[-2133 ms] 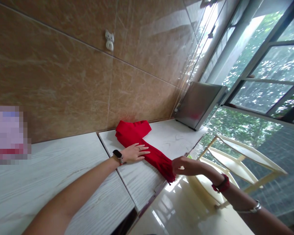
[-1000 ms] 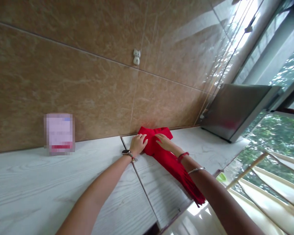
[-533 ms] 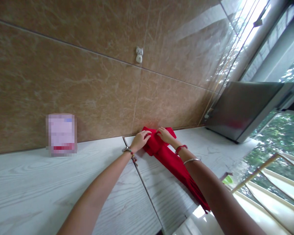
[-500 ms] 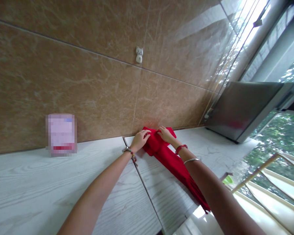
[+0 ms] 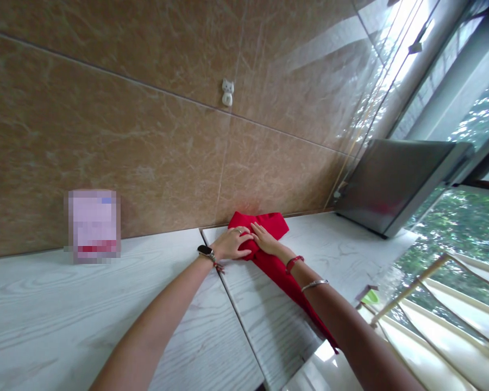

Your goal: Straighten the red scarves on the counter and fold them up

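Observation:
A long red cloth (image 5: 283, 274) lies over the white wood-grain surface, its wide, bunched end against the tiled wall and its narrow end running toward the lower right edge. My left hand (image 5: 233, 243) rests on the left side of the bunched part, fingers apart. Close beside it, my right hand (image 5: 264, 239) lies on top of the cloth with its fingers stretched out. The fingertips of both hands nearly meet. Part of the cloth is hidden beneath my hands and right forearm.
A blurred pink pack (image 5: 93, 225) stands against the wall at the left. On the brown wall is a small white cat figure (image 5: 227, 92). A grey metallic appliance (image 5: 395, 184) stands at the right, near a pale rack (image 5: 415, 282) and a green item (image 5: 370, 296).
Both hands have moved slightly down the cloth and closer together, and they now lie flatter. The bunched end shows more spread along the wall. The view has shifted a little.

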The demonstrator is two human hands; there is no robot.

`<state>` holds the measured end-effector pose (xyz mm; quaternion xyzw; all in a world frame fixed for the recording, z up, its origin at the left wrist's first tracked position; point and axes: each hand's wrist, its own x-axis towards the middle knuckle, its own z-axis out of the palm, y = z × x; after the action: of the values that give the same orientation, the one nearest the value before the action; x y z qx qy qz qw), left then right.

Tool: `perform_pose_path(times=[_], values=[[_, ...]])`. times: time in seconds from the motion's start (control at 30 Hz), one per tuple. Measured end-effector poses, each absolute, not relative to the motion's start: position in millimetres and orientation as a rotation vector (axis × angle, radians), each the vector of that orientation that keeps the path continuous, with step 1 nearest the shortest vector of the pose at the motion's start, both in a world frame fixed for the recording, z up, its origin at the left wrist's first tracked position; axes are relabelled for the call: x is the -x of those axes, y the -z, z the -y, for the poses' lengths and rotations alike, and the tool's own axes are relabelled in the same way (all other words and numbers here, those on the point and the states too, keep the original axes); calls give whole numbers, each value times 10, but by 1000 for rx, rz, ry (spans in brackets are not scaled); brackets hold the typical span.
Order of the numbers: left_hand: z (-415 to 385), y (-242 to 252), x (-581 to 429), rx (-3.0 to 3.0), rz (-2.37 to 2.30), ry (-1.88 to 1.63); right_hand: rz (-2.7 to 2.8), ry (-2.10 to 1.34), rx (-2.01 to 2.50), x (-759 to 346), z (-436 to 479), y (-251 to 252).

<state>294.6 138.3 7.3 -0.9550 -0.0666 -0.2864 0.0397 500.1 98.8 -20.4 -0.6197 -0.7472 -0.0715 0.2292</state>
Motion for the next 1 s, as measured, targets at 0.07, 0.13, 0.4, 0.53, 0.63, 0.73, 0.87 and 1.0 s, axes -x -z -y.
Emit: perform_pose_path(times=[0.07,0.13,0.4,0.53,0.63,0.73,0.87,1.0], values=[[-1384,-59,-2919,2936,129,765,1983,201,1696,-5016,-929,194],[-1396,-46,-2900,2893,123,712,1860,224,1701,-5033,-813,204],[-1441,-42,-2912,2682,63,607,1864,192,1868,-4818,-112,370],[-1463,-69,-2910,2573,102,658,1997,179,1993,-4684,-5,289],[-1465,-96,-2904,2533,172,678,2056,148,1993,-4661,4,234],[-1454,-87,-2915,2522,303,653,2108,154,1965,-4669,11,206],[-1421,-41,-2947,2539,472,632,2138,141,1958,-4665,16,216],[-1394,-28,-2923,2674,322,633,2167,93,1896,-4699,-15,273]])
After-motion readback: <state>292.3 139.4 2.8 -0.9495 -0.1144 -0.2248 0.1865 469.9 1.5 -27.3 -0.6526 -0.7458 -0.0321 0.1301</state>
